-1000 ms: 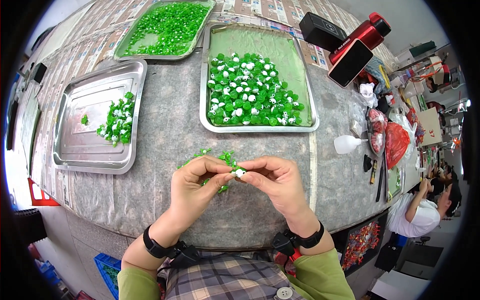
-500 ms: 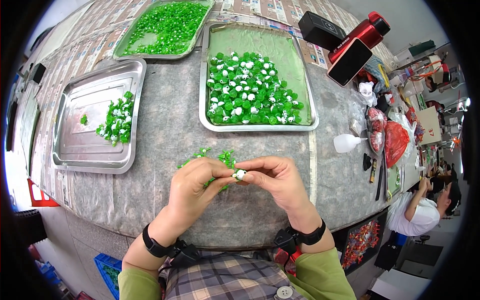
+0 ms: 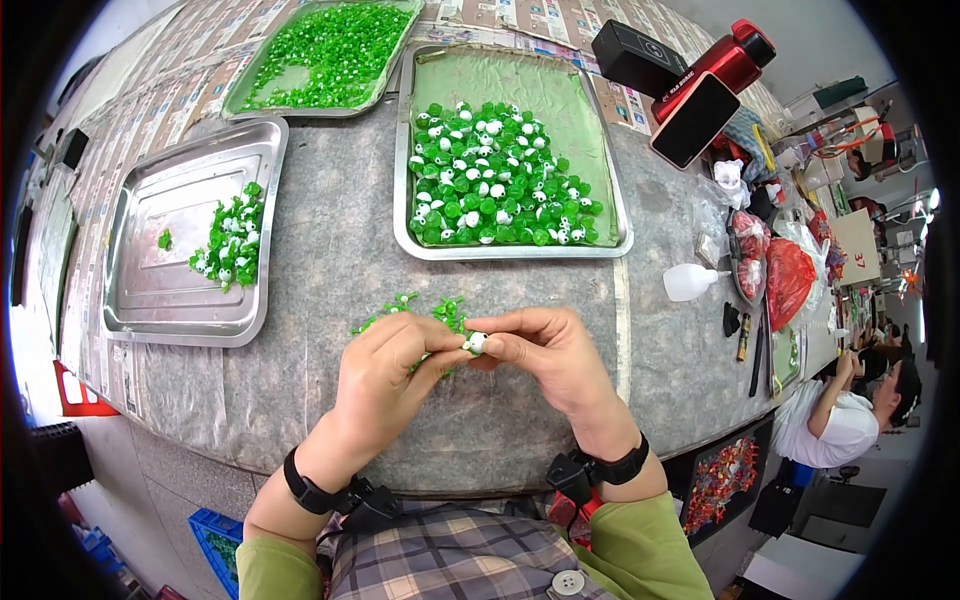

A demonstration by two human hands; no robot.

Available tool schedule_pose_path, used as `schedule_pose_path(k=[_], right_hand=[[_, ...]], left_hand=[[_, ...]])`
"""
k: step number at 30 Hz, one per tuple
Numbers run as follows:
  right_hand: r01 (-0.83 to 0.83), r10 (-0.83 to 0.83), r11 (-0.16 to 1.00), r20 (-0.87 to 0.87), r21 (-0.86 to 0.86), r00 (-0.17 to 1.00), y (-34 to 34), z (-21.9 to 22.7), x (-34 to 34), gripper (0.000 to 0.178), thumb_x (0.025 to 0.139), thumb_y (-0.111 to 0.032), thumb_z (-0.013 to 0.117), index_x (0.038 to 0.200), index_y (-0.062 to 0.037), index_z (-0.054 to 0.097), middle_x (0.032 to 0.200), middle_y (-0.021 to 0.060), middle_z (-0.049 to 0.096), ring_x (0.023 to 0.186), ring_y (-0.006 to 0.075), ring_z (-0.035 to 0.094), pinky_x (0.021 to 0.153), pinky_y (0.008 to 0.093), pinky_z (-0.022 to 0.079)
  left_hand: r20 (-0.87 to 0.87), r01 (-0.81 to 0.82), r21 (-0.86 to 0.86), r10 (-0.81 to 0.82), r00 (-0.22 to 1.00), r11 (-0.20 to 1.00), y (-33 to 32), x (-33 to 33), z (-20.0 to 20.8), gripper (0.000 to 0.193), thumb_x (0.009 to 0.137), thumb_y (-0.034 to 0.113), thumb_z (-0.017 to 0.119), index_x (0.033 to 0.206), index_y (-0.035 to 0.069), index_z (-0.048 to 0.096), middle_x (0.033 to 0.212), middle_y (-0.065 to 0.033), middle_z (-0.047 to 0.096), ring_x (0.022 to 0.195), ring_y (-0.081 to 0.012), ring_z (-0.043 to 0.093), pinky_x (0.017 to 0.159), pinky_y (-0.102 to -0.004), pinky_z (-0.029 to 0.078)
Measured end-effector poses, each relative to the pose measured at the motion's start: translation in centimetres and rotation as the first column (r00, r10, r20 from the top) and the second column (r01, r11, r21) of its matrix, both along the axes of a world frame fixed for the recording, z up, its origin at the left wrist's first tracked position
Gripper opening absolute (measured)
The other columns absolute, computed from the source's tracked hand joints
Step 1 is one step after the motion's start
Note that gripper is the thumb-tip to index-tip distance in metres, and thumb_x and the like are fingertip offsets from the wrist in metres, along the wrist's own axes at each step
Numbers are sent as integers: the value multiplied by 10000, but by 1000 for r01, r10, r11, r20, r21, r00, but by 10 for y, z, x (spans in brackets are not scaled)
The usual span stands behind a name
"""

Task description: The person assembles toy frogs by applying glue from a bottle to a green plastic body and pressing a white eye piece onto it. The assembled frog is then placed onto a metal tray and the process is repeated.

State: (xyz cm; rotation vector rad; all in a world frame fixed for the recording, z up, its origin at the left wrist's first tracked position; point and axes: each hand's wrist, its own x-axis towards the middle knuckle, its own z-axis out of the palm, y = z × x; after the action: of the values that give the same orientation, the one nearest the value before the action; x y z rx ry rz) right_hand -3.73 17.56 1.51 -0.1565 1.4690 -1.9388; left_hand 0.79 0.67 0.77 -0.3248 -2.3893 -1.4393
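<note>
Left hand (image 3: 385,375) and right hand (image 3: 558,368): bare. Sleeves, two: plain yellowish green, left sleeve (image 3: 275,568), right sleeve (image 3: 648,550), both ending below the wrist. Wrist straps, two: black, band-shaped, left strap (image 3: 303,487), right strap (image 3: 627,465). Boxes, two: black, small, angular, one per strap, left box (image 3: 370,503), right box (image 3: 569,480). Garment front (image 3: 450,555): checked, grey with pale beige lines. Button (image 3: 568,583): one, round, large, light grey.
</note>
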Motion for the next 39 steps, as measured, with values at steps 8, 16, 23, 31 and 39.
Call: schedule_pose_path(k=[8, 16, 23, 31, 39], right_hand=[[158, 154, 838, -503, 523, 850, 19, -3, -18, 89, 762, -72, 572, 832, -20, 588, 796, 76, 613, 656, 107, 577, 571, 219, 446], [248, 548, 654, -673, 715, 497, 5, -12, -9, 149, 695, -154, 615, 778, -51, 546, 663, 66, 528, 658, 224, 530, 585, 328, 416], [231, 255, 859, -773, 457, 582, -5, 8, 1, 126, 687, -67, 618, 800, -51, 567, 712, 76, 574, 652, 233, 560, 576, 304, 444], [342, 156, 887, -898, 311, 412, -4, 15, 2, 182, 699, -22, 606, 878, -50, 592, 754, 81, 595, 655, 211, 579, 571, 275, 451], [976, -508, 176, -861, -130, -23, 134, 19, -34, 185, 781, -97, 564, 936, 2, 539, 804, 34, 551, 713, 95, 496, 680, 210, 401]], left_hand=[[94, -495, 377, 499, 861, 783, -59, -11, -4, 88, 722, 9, 616, 798, -1, 574, 766, -26, 568, 679, -94, 516, 622, -215, 419], [37, -490, 408, 522, 852, 770, -58, -17, 0, 229, 738, 25, 604, 958, 8, 543, 907, -35, 549, 841, -90, 499, 784, -239, 390], [487, -54, 588, -300, 821, 807, 3, 1, 4, 238, 723, 10, 612, 956, -3, 564, 857, -54, 591, 783, -106, 565, 696, -219, 469], [488, -181, 741, -333, 807, 647, 0, -2, -8, 177, 748, 25, 597, 917, -23, 572, 793, -67, 600, 716, -100, 568, 642, -212, 474], [417, -286, 866, -278, 865, 410, -5, -2, -8, 157, 766, 85, 587, 887, -17, 580, 790, -102, 614, 669, -146, 595, 636, -255, 505]])
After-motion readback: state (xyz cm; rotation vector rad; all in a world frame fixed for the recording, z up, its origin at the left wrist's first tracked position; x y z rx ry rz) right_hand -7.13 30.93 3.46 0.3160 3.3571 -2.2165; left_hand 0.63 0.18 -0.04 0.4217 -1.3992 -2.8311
